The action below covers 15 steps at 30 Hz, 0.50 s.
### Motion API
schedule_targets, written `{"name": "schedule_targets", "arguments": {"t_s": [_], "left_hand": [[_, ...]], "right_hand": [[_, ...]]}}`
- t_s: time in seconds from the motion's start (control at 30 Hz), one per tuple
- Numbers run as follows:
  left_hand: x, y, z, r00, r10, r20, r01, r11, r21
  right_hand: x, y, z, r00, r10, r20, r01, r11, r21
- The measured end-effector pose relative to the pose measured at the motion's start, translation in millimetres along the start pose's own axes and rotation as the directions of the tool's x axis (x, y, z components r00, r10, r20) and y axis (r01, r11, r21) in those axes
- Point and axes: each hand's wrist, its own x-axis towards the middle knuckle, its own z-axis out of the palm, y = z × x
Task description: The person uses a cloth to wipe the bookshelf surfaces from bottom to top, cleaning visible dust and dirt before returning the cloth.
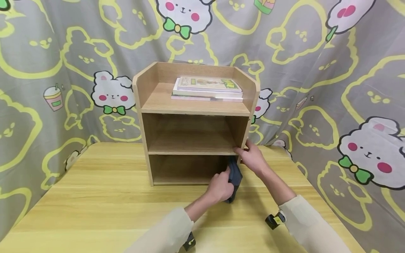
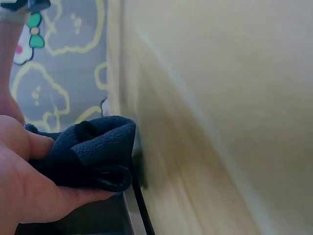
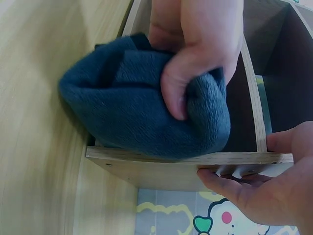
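A folded dark blue cloth [image 1: 235,177], fuzzy like a towel, is gripped by my left hand [image 1: 220,187] at the lower right corner of a small wooden shelf unit [image 1: 193,137]. In the right wrist view the left thumb presses into the folded cloth [image 3: 132,110], which lies against the front edge of the side panel. My right hand [image 1: 253,159] holds that right side panel, thumb at the front end of the middle board and fingers on the outer face. Folded layers of the cloth [image 2: 100,147] face the left wrist view.
Several stacked books [image 1: 207,89] lie on the unit's top board. The unit stands on a light wood-grain table [image 1: 104,200]. A patterned grey curtain [image 1: 82,102] hangs behind and on both sides.
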Motion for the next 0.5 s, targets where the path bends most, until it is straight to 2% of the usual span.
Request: {"name": "schedule_targets", "arguments": {"t_s": [0.23, 0.37, 0.5], "left_hand": [[-8.7, 4.9, 3.6, 0.994, 0.058, -0.089, -0.065, 0.995, -0.081], [-7.6, 11.1, 0.2, 0.986, 0.087, -0.144, -0.099, 0.992, -0.079], [-3.8, 15.4, -4.4, 0.986, 0.092, -0.138, -0.101, 0.993, -0.053]], "right_hand": [[1, 0, 1, 1.000, 0.010, -0.006, -0.010, 1.000, 0.007], [2, 0, 1, 1.000, 0.005, -0.007, -0.005, 1.000, 0.018], [2, -1, 0, 1.000, 0.006, -0.001, -0.006, 1.000, 0.026]]}}
